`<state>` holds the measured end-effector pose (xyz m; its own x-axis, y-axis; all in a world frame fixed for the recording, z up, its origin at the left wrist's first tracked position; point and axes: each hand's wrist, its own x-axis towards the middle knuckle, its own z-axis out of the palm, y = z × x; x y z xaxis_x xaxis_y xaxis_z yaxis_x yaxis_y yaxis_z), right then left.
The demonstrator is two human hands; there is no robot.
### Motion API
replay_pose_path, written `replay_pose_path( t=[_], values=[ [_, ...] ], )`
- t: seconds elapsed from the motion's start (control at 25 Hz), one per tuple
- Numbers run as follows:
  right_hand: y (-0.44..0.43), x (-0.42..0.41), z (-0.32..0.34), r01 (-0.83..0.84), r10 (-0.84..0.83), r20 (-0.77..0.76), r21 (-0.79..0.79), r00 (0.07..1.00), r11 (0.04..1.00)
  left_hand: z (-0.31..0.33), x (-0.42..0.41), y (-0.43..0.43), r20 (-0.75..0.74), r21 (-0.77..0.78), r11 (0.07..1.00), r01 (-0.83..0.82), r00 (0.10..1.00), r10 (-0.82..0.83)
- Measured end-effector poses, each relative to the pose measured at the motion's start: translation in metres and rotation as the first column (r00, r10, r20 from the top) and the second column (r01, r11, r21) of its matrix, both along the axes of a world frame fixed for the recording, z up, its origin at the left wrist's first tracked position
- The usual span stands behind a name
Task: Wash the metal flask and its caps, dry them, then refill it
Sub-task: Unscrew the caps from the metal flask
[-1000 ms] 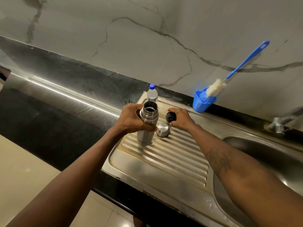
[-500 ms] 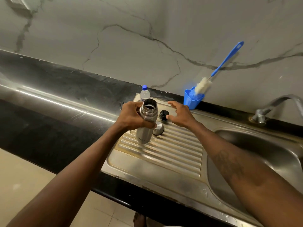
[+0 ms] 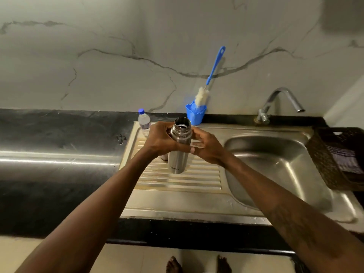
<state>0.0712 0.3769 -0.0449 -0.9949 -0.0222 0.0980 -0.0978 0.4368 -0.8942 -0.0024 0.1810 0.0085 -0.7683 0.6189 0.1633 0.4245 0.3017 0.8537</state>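
The metal flask (image 3: 178, 154) is uncapped and leans slightly over the ribbed drainboard (image 3: 177, 182), its open mouth facing up. My left hand (image 3: 159, 140) grips its neck from the left, with the thumb wrapped across the front. From the right, my right hand (image 3: 207, 147) cups the same part of the flask, fingers against its side. A sliver of the steel cap (image 3: 163, 157) shows on the drainboard under my left hand. The black inner cap is hidden.
A small water bottle (image 3: 143, 121) stands at the drainboard's back left. Behind the flask a blue cup (image 3: 197, 115) holds a blue-handled bottle brush (image 3: 214, 66). The sink basin (image 3: 275, 164) and tap (image 3: 279, 99) lie right, then a wicker basket (image 3: 338, 156). Black counter (image 3: 59, 144) lies left.
My right hand has left the black cap and come onto the flask. The flask, still in my left hand, has moved right, in front of the caps.
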Motion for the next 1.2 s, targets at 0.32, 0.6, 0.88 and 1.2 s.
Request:
replay_pose_path(
  t=[0.32, 0.6, 0.88, 1.2],
  values=[
    [0.040, 0.088, -0.015, 0.331, -0.321, 0.079, -0.208, 0.944, 0.921, -0.006, 0.047, 0.110, 0.000, -0.178, 0.982, 0.058, 0.998, -0.059],
    [0.115, 0.125, -0.053, 0.498, -0.454, 0.204, -0.351, 0.867, 0.793, -0.035, 0.076, 0.206, 0.096, -0.397, 0.904, 0.160, 0.987, -0.132],
    [0.165, 0.141, -0.076, 0.556, -0.407, 0.408, -0.369, 0.817, 0.745, -0.089, 0.099, 0.237, 0.602, -0.294, 0.904, 0.311, 0.795, -0.077],
    [0.169, 0.144, -0.087, 0.627, -0.342, 0.548, -0.503, 0.764, 0.595, -0.118, 0.081, 0.277, 0.524, -0.525, 0.781, 0.337, 0.851, -0.016]
  ],
)
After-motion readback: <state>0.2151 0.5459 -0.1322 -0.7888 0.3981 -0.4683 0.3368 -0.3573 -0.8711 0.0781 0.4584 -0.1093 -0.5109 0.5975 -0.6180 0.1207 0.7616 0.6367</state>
